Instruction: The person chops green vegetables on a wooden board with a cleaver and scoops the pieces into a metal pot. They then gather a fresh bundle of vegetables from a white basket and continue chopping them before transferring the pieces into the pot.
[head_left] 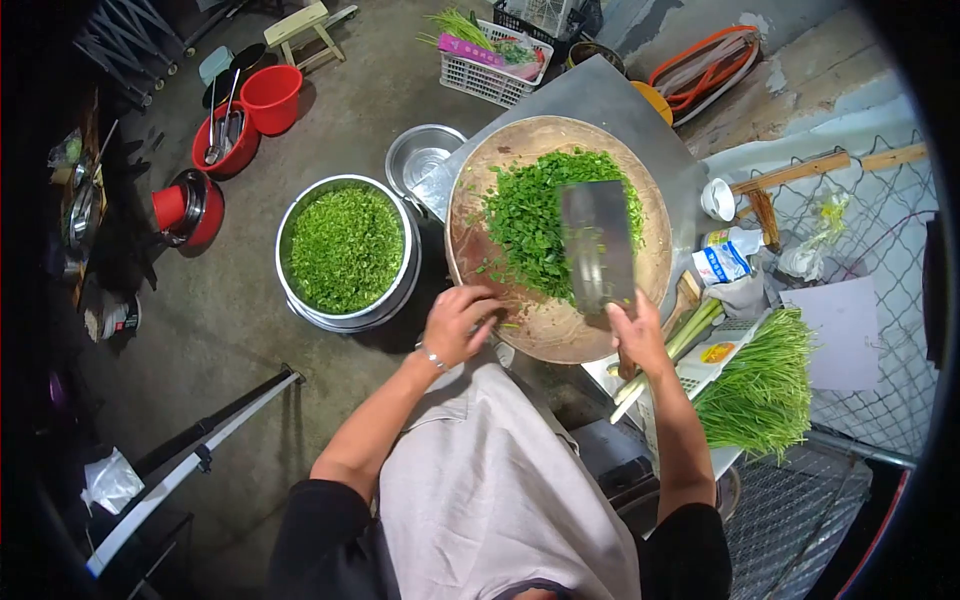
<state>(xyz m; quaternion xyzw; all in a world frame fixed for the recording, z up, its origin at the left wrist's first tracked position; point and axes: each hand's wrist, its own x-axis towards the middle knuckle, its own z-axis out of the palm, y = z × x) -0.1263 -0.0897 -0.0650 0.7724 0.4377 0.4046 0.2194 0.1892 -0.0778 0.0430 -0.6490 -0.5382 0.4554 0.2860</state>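
Note:
My right hand (640, 332) is closed around the wooden handle of a cleaver (598, 245). Its broad blade, slightly blurred, lies over the right part of a heap of chopped green leaves (530, 215). Beneath the heap is a round wooden chopping board (545, 330). At the board's near left edge, my left hand (462, 323) has its fingers loosely bent and apart, with a few green scraps beside the fingertips. Left of the board stands a metal pot (283, 262) filled with finely chopped greens (345, 245).
A metal table (675, 150) supports the board. On the right are garlic chives (765, 385) in a white basket and pale stalks (690, 330). An empty metal basin (425, 155), red buckets (270, 97) and a vegetable crate (490, 78) stand farther off. A metal pole (200, 455) slants at lower left.

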